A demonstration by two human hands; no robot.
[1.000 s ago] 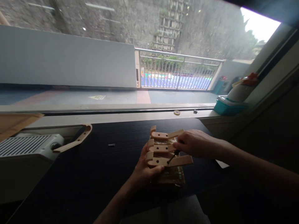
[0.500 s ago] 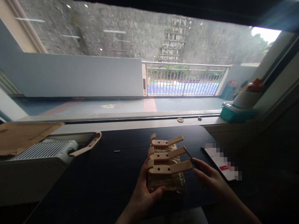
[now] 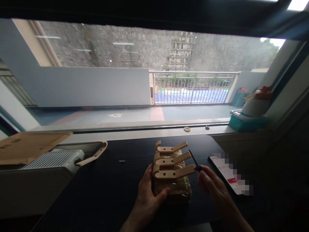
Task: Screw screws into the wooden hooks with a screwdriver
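Note:
Three wooden hooks (image 3: 164,174), each with two dark holes, lie side by side across a block-shaped package (image 3: 172,188) wrapped in clear, shiny film. My left hand (image 3: 148,199) is wrapped around the package's left side, thumb along its near face. In my right hand (image 3: 211,183) is a screwdriver (image 3: 193,158) with a thin dark shaft; most of its handle is hidden by my fingers. Its tip points up and away, just right of the middle hook's end. A small screw (image 3: 122,161) lies on the dark table to the left of the hooks.
Another wooden hook (image 3: 94,156) rests at the table's left edge beside a white radiator (image 3: 58,158) with cardboard on top. A phone (image 3: 227,174) lies on the right. A tape roll (image 3: 187,129) and a teal box (image 3: 247,122) stand on the windowsill.
The view has shifted, so everything sits a little lower. My right hand has turned the screwdriver more upright and its shaft shows more clearly. My left hand keeps its hold on the package.

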